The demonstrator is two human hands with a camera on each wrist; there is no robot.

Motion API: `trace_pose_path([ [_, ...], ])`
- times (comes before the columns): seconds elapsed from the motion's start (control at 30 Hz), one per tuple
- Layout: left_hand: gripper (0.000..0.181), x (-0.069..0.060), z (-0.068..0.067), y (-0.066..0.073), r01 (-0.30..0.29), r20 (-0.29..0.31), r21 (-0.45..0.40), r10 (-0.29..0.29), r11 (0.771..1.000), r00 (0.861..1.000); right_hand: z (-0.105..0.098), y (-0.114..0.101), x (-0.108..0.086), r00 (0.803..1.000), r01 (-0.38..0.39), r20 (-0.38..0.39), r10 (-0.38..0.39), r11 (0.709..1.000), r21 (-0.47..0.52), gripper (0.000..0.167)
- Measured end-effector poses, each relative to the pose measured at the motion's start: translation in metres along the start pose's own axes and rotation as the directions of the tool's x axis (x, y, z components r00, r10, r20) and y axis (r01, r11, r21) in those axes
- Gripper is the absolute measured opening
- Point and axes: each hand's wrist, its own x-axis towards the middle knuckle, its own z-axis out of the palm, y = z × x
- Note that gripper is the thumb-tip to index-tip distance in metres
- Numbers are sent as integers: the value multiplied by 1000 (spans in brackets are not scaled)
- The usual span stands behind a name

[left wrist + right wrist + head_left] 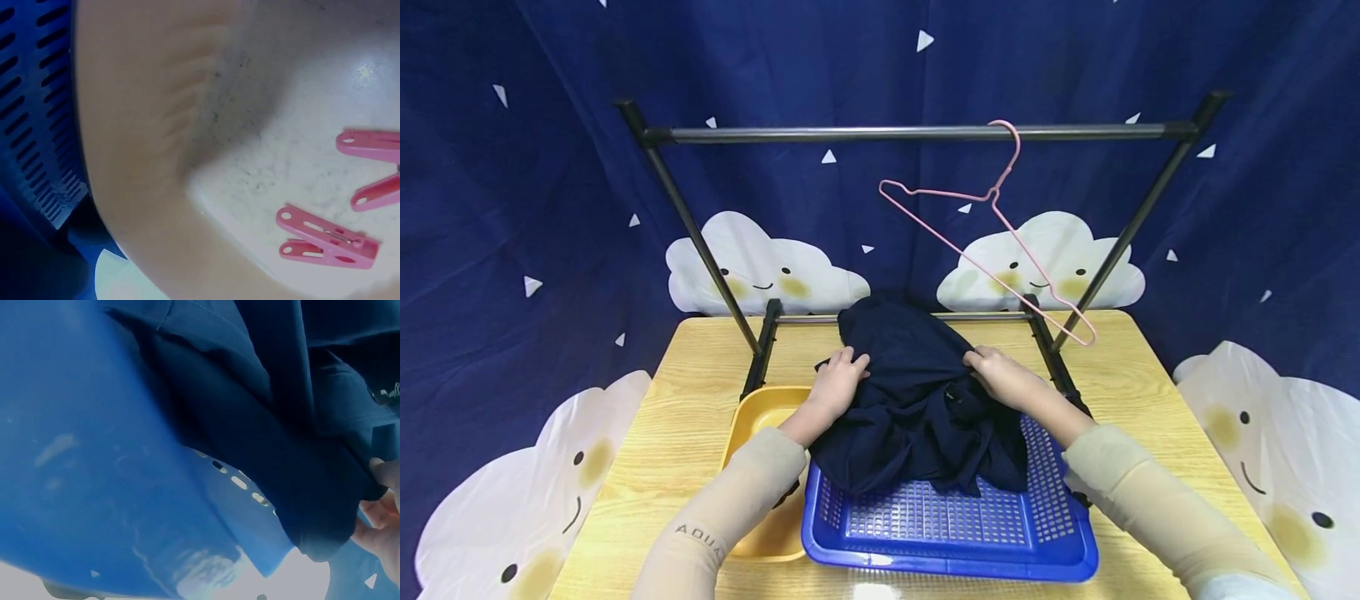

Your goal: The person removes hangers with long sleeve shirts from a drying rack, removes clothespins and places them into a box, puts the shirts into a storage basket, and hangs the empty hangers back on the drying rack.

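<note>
A dark navy garment (910,375) lies bunched over the blue plastic basket (947,567), its far part spread past the basket's back rim. At its left edge my left hand (837,385) holds the cloth between thumb and fingers. My right hand (1003,379) pinches the opposite edge, and the right wrist view shows the thumb and fingers (378,528) on a fold of the cloth (250,425). The folds hide the garment's full shape. Neither the left hand nor the cloth shows in the left wrist view.
A pink hanger (936,193) hangs from the black rack's bar (850,134). Left of the basket stands a yellow basin (767,400), partly under the left arm. Pink clothespins (328,240) lie in it. All stand on a wooden table (647,467) before a blue curtain (805,50).
</note>
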Motion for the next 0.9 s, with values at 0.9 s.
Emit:
trace_pose_path([
  [0.9, 11, 7, -37, 20, -247, -720, -140, 72, 959, 691, -61, -54, -8, 783, 100, -599, -169, 984, -147, 21],
])
